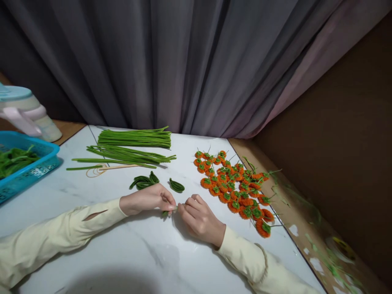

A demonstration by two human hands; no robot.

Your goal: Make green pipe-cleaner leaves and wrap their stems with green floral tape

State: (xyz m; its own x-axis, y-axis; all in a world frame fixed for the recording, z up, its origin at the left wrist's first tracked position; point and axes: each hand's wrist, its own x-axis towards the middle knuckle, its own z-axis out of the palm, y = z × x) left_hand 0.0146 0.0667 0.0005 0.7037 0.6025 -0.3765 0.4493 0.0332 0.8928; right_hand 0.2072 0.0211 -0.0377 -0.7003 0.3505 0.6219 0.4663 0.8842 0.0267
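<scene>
Over the middle of the white table [122,249], my left hand [153,200] is closed in a pinch on a small green pipe-cleaner piece [165,213], mostly covered by the fingers. Close beside it, my right hand [199,218] has its fingers curled together at the piece's tip; what they grip is too small to make out. Just beyond my hands lie a small pile of dark green pipe-cleaner leaves [142,181] and one separate leaf [177,185]. To the right are several orange pipe-cleaner persimmons [234,206] with green tops and thin wire stems.
Bundles of bright green pipe cleaners [134,139] lie at the back, with a thin wooden stick [119,167] and a loose elastic loop [96,170] nearby. At left stand a blue basket [45,157] holding green pieces and a lidded jug [27,110]. Grey curtains [171,61] hang behind.
</scene>
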